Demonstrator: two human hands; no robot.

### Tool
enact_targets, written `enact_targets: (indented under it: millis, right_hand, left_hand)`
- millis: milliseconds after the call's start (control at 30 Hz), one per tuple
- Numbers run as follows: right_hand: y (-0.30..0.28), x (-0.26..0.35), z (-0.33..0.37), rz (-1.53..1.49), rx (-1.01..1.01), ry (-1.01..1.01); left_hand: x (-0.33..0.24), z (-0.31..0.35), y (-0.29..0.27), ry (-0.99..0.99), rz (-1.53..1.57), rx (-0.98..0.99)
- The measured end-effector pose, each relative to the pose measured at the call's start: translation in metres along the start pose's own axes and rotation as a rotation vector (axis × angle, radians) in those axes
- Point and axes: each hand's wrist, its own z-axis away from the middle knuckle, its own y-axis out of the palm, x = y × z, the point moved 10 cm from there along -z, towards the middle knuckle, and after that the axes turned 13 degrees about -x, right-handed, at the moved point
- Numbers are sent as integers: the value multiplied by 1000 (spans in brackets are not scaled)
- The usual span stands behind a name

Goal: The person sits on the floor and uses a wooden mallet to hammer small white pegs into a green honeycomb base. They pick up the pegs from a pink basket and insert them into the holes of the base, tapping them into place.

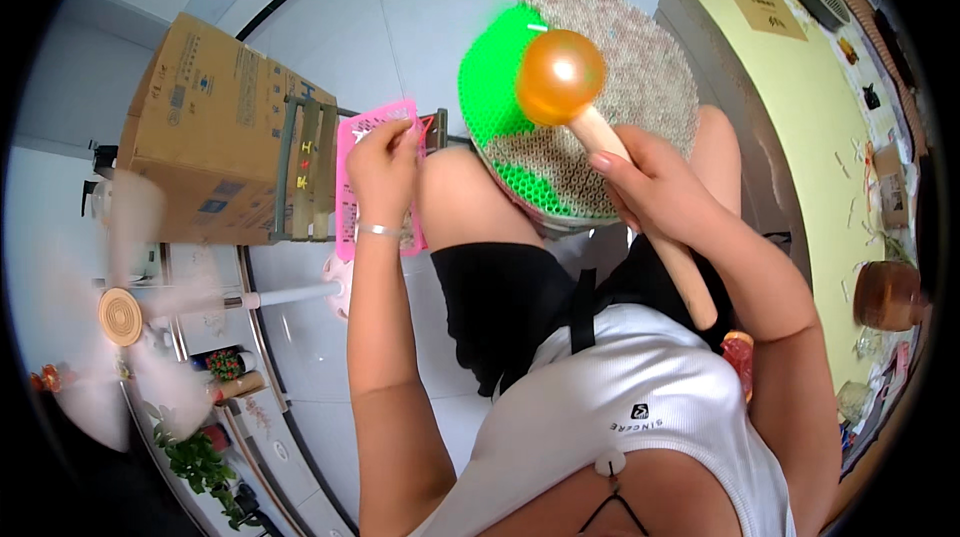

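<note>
Mallet (567, 87) over disc (645, 52) may drop if right hand (657, 182), wrapped round handle, loosens; left hand (382, 172) curls left of disc, hold unclear.

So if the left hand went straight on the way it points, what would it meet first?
Probably the pink perforated plastic basket: its far rim seems to lie just beyond the left hand, though depth is unclear.
</note>
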Motion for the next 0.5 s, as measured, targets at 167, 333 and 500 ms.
enact_targets:
  millis: [167,333,500]
  right_hand:
    - [-39,-42,10,-32,-118,171]
    - [-59,-52,18,-58,-122,210]
    - [-54,-55,17,-104,-93,206]
  left_hand:
    - [-71,-60,120,399,-131,92]
    - [-96,-77,227,589,-419,263]
    - [-100,-78,213,544,-353,197]
